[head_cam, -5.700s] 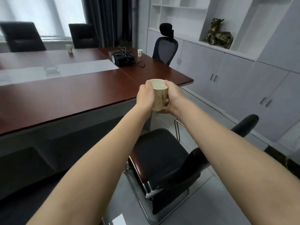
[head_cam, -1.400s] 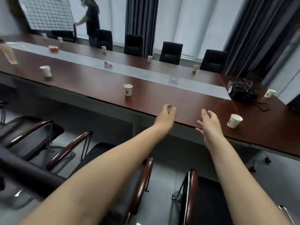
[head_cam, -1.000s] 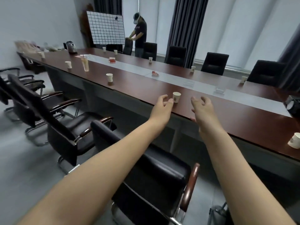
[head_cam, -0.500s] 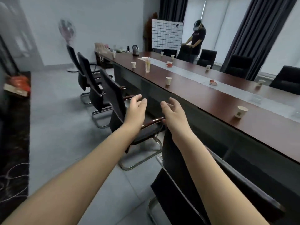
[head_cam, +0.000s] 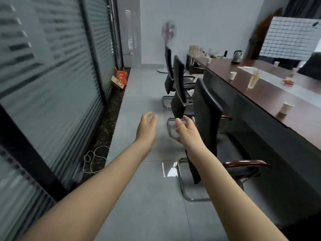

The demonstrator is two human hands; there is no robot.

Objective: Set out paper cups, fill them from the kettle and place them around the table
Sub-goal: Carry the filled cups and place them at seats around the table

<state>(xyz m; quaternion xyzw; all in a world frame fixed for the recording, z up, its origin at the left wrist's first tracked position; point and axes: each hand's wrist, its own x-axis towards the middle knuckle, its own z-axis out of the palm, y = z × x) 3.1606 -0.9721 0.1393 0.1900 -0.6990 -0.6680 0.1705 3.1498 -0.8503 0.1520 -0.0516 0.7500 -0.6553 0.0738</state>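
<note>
While both arms reach forward over the grey floor (head_cam: 139, 94), the left hand (head_cam: 147, 126) and right hand (head_cam: 188, 132) hold nothing, their fingers loosely spread and slightly bent. The right hand sits just beside the back of the nearest chair (head_cam: 206, 122); whether it touches cannot be told. Two more chairs (head_cam: 178, 84) line up beyond it, along the table (head_cam: 264, 100) on the right. On the table a cup (head_cam: 285, 107) stands near the edge, well apart from the hands. A second cup (head_cam: 233, 75) stands farther along, near a tall, pale, blurred object (head_cam: 252, 80). The kettle (head_cam: 237, 56) stands upright at the far end. A fan (head_cam: 168, 32) stands by the far wall and a gridded board (head_cam: 291, 37) behind the table. A glass wall (head_cam: 52, 70) with blinds fills the left, with a white cord (head_cam: 93, 159) and a red box (head_cam: 120, 78) at its foot. Since half a second ago the view has swung left toward the glass wall. The hands, then over a chair back, now hang over floor, empty as before.
</note>
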